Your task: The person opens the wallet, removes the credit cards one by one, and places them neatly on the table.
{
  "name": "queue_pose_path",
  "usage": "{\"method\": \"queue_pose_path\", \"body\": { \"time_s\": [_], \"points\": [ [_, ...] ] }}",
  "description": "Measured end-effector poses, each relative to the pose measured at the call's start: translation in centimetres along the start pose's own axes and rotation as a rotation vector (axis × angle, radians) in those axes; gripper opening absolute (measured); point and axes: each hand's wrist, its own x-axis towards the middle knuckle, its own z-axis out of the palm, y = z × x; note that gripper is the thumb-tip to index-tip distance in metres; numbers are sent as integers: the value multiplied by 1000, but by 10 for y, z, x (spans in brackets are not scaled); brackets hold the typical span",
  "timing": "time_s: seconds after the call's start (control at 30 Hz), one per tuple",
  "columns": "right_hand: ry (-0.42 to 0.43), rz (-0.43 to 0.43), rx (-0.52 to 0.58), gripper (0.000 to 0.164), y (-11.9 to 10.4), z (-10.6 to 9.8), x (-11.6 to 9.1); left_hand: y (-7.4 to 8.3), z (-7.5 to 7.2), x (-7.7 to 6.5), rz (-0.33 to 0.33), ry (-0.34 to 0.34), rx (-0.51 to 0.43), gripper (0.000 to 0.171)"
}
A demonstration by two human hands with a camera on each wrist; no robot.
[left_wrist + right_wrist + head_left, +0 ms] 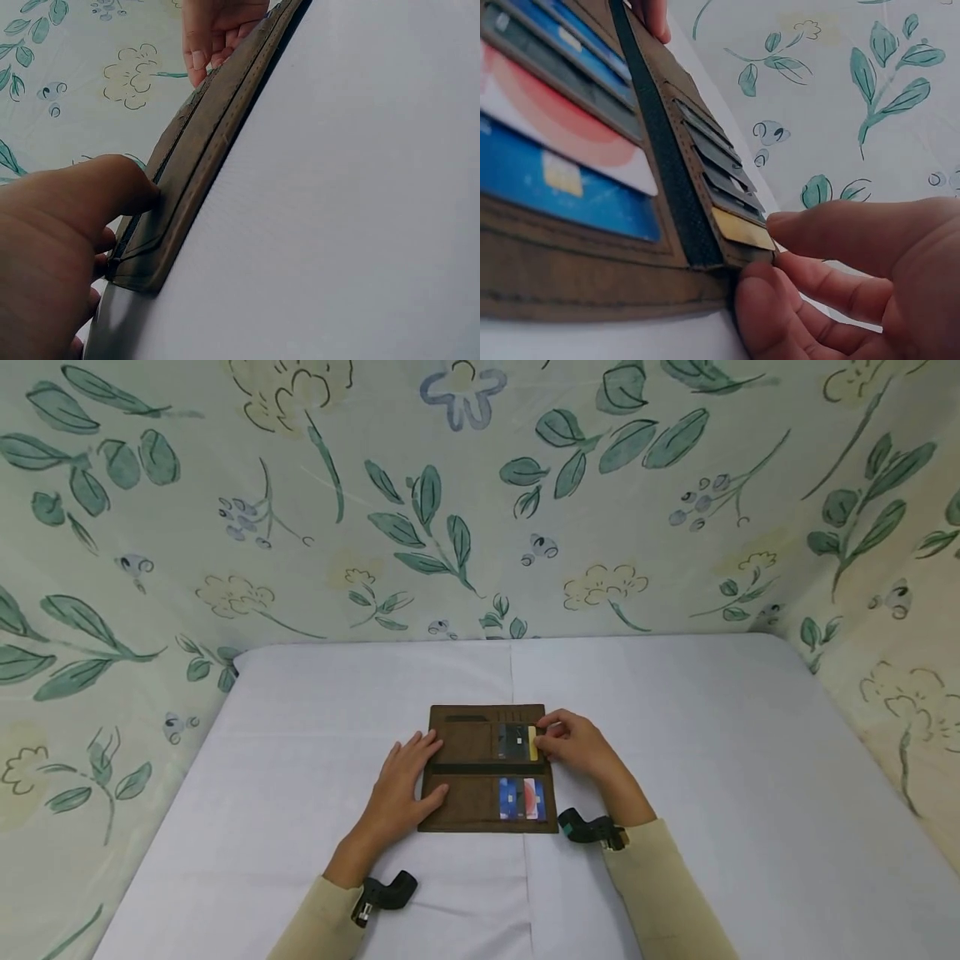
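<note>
An opened brown wallet (465,802) lies flat, its dark fold running across the middle. Its upper right slots carry dark cards (513,742) and a gold card (532,743); the lower right slots bear blue cards (507,798) and a white-and-red card (530,798). My left hand (401,785) rests on the wallet's left edge, fingers spread, thumb on the lower half. At the upper right edge, my right hand (577,743) pinches the gold card (742,230) at its outer end. The exact contact of the fingertips is partly hidden.
A white cloth (300,710) covers the table under the wallet. Floral fabric (450,527) hangs behind the table and at both sides. Dark wrist cameras (393,891) sit on both wrists, close to the tabletop.
</note>
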Motion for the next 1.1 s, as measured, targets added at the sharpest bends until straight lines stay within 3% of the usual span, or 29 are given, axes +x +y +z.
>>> {"method": "queue_pose_path", "body": {
  "time_s": [0.67,1.1],
  "points": [
    [-9,71,35,27,-9,5,5,1,-2,-2,-2,-13,14,61],
    [56,92,-52,25,-16,8,1,2,-1,-2,4,-14,15,60]
  ]
}}
